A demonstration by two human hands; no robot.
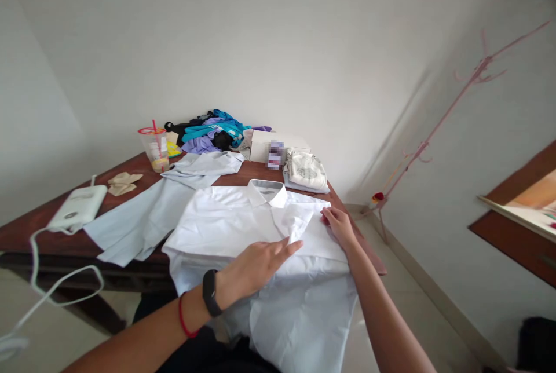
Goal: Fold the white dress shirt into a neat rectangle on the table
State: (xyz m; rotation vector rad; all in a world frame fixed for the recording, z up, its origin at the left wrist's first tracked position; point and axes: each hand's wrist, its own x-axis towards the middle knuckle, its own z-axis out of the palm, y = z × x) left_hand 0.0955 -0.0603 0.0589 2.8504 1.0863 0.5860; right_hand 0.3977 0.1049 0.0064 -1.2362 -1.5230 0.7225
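A white collared shirt [226, 216] lies spread over the front of the wooden table, its collar toward the wall and its lower part hanging over the near edge. My left hand [256, 263], with a black band on the wrist, is at the middle of the shirt, its fingers closed on a raised fold of white cloth. Farther right, my right hand [336, 223] pinches the end of a white cloth piece near the shirt's right shoulder. The cloth between my two hands lies folded across the shirt front.
Pale garments [152, 211] lie left of the shirt. Behind are a plastic cup [157, 150], piled clothes [217, 132], a white box [259, 146] and folded clothes [306, 170]. A white corded device [78, 208] sits left. A pink coat rack [447, 115] leans right.
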